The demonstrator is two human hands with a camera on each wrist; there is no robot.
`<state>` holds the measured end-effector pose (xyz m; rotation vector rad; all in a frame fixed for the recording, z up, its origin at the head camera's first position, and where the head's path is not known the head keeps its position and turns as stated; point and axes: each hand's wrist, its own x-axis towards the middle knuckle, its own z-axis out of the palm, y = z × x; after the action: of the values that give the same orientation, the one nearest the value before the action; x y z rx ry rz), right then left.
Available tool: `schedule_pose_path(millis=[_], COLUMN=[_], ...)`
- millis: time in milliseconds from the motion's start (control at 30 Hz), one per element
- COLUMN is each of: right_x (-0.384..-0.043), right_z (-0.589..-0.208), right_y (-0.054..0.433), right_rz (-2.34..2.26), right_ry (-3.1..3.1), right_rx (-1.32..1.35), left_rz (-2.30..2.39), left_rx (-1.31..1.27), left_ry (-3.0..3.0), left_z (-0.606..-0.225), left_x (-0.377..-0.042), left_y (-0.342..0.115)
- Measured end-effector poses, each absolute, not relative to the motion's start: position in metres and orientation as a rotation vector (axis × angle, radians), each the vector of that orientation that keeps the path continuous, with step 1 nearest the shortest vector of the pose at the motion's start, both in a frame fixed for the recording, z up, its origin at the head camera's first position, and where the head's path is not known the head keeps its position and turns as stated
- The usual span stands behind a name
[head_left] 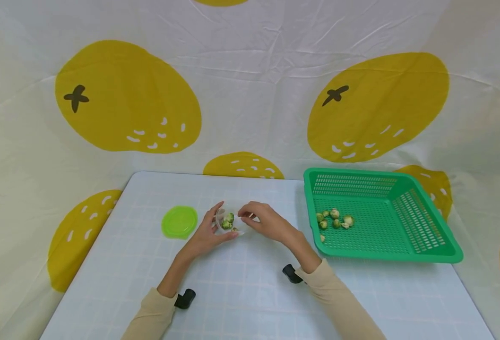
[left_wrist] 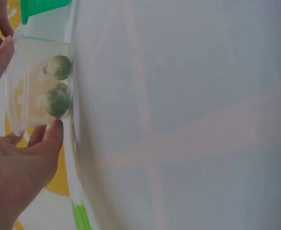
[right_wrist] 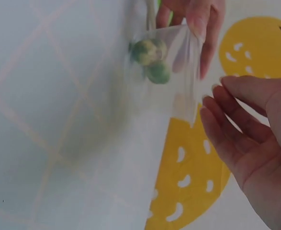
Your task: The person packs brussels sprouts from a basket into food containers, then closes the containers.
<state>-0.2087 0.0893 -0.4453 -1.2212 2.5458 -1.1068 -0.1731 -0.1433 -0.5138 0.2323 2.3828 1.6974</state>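
A clear plastic container with a few Brussels sprouts inside stands near the middle of the table. Around its left side and front curl the fingers and thumb of my left hand, steadying it. The sprouts show through the wall, low down, in the left wrist view. My right hand hovers by the container's right rim, fingers bent loosely toward the opening. In the right wrist view, the right fingertips are apart from the container wall, and nothing shows between them and the thumb.
A bright green lid lies on the table left of the container. On the right stands a green plastic basket, with several more Brussels sprouts along its left side. A white cloth with yellow fruit prints hangs behind the table.
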Motion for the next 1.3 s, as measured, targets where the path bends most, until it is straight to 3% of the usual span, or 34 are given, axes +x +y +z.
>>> schedule_pose_path(millis=[433,1300], right_x=[-0.203,-0.190], right_z=[-0.438,-0.426], right_y=[0.122,0.196], right_rz=[-1.279,-1.413], right_ry=[2.683,2.999], right_rx=[-1.238,-0.875], left_rz=[1.690,1.724], left_rx=[0.210,0.273], left_ry=[2.383,2.353], left_z=[-0.513,-0.516], left_x=[-0.173,-0.174], left_y=[-0.144,-0.147])
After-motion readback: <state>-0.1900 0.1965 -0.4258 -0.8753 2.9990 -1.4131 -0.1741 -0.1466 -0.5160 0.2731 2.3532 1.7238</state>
